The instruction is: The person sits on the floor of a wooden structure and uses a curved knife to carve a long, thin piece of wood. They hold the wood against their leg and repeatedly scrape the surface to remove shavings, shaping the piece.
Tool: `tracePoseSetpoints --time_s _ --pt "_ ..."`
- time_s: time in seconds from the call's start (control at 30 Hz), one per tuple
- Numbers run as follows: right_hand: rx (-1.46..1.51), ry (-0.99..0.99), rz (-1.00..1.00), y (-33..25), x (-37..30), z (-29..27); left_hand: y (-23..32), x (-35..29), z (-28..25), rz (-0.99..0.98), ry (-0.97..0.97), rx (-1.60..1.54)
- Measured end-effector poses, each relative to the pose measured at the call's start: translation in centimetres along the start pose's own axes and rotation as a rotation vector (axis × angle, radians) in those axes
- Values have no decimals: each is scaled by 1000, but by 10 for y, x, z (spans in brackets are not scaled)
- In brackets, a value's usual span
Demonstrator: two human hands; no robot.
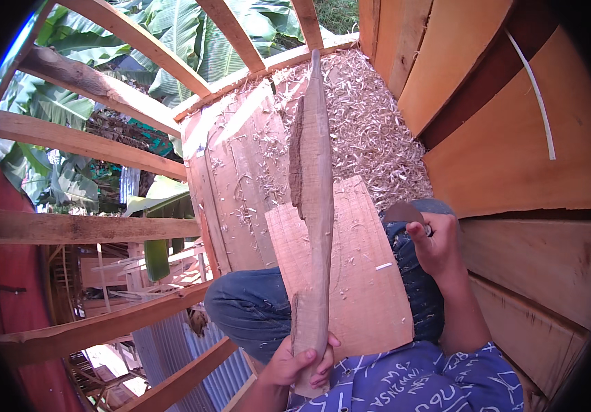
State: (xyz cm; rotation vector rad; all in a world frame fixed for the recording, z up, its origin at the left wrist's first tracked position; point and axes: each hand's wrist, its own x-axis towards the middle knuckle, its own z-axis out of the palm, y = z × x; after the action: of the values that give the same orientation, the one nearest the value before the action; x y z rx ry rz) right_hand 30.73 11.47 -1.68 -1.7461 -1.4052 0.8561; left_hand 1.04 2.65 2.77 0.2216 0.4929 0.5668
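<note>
Nearest me is my blue-purple shirt (422, 378), marked with white lettering. Just past its left side, my left hand (305, 364) is clamped around the near end of a long piece of wood (320, 172), thumb on top and fingers wrapped about it. From my grip the wood runs away from me over a flat pale board (367, 288) that lies across my lap; I can't tell whether the two touch. A few shavings sit on the board. My legs, in blue jeans (247, 309), are bent out to left and right beneath it.

On the right, over my knee, my right hand (438, 244) is closed on a brown-bladed tool (402, 213), its blade pointing left, near the board's right edge but apart from the wood. The handle is mostly hidden in my fist.

Farther on, the wood's left side is rough and notched, and its far end narrows to a tip. Beyond my knees, curled shavings (371, 130) cover the plank floor (230, 175), thickest to the right. A plank wall (515, 144) rises on the right; wooden bars (89, 228) stand on the left, with broad green leaves (178, 44) outside.
</note>
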Motion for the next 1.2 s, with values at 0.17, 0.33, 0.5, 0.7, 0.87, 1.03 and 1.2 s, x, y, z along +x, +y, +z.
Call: tracePoseSetpoints --time_s 0.17,0.33,0.5,0.7,0.87,1.03,1.2 --pt "251 -394 29 -30 -30 27 1 9 -12 -67 -33 -40" --pt "860 -508 102 -44 -51 53 -3 20 -9 -137 -106 55" --pt "985 -541 158 -54 -58 64 -15 24 -18 -72 -51 202" --pt "743 -373 134 -57 -61 67 -11 31 14 239 444 973" --pt "316 -487 24 -47 -55 50 -8 31 12 131 580 1060" --pt "-134 -416 -118 -33 -64 41 -1 31 8 216 695 1079" --pt "-314 -319 -204 -38 -68 44 7 34 20 230 688 1094"
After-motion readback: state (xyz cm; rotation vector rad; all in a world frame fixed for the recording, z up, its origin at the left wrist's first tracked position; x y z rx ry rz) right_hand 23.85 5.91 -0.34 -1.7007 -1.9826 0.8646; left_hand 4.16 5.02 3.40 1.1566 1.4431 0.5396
